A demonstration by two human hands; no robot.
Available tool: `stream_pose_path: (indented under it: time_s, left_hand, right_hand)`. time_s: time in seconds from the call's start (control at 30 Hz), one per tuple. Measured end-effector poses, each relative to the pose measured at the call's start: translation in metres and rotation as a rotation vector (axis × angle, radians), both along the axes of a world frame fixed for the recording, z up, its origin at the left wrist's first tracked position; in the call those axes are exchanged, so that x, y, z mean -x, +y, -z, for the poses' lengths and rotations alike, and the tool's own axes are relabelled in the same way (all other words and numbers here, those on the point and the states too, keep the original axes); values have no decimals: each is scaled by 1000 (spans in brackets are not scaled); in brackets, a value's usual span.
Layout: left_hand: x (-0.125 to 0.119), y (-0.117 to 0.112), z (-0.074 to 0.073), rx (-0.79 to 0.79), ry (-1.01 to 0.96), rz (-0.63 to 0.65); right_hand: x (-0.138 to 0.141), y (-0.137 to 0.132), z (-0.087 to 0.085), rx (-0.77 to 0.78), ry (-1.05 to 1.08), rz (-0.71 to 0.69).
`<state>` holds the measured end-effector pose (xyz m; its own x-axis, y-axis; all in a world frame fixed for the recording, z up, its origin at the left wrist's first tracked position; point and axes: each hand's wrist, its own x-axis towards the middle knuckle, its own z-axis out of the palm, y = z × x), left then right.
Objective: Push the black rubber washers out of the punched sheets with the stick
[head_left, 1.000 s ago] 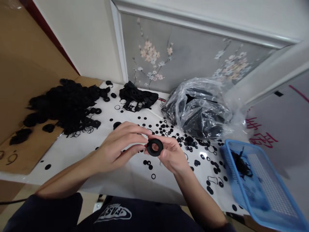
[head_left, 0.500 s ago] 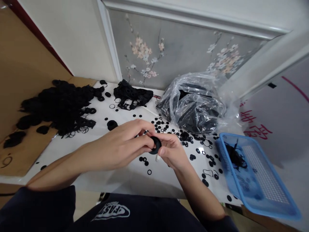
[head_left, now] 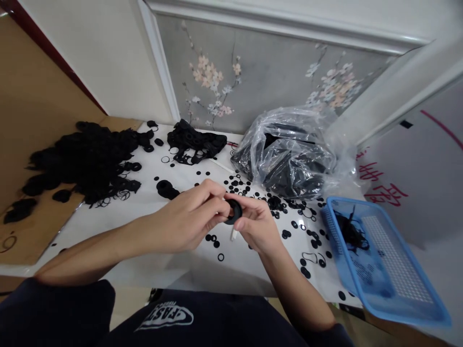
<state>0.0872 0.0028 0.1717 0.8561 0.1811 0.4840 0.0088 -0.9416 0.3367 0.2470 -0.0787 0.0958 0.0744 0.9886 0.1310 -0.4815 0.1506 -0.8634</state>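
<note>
A round black rubber ring [head_left: 237, 211] is held up between my two hands above the white table. My right hand [head_left: 258, 224] grips its far edge between thumb and fingers. The fingers of my left hand [head_left: 193, 217] are pinched together at its near side, their tips at the ring's opening and partly hidden. A thin white stick [head_left: 234, 234] pokes out beneath the ring by my right hand; what holds it is hidden. Beyond my left hand lie thick black rubber pieces [head_left: 165, 188], partly covered by it.
A large heap of black rubber parts [head_left: 87, 159] lies at left on cardboard. A smaller black clump [head_left: 195, 142] and a clear plastic bag [head_left: 289, 154] of black material sit at the back. Small black discs and rings are scattered around. A blue basket [head_left: 401, 313] holds black scraps at right.
The view has shifted slightly. My left hand has tilted a little at the ring, and more of the thick black pieces shows beyond it. Both hands keep hold of the ring.
</note>
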Motion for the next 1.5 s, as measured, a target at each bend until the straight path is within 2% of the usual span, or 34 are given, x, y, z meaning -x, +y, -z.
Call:
stream_pose_path:
  time_s: [0.1,0.17,0.43,0.53,0.63,0.83,1.0,1.13,1.3,1.5]
  left_hand:
    - [0,0,4,-29,-135,-45]
    - [0,2,4,-28,-153,-55]
    - [-9,-2,-12,4,-3,-62]
    - [-11,-4,-12,32,40,-76]
    - [-14,-7,-6,165,-23,-113]
    - [-20,-20,5,565,-202,-277]
    - [-24,-23,12,837,-222,-306]
    - [-25,-24,21,943,-233,-284]
    - [-27,-23,27,984,-192,-234]
    - [-23,-14,34,1032,-83,-127]
  right_hand:
    - [-3,0,-7,-4,23,25]
    - [-5,1,-9,-1,28,29]
    - [-6,6,-7,-27,-7,22]
    - [-6,8,-7,-49,9,45]
    - [-4,11,-7,-72,2,96]
    - [-1,11,-8,-166,-117,254]
    - [1,7,-8,-232,-269,394]
    - [2,4,-4,-265,-388,479]
    - [2,3,2,-277,-514,574]
    - [7,3,2,-277,-528,583]
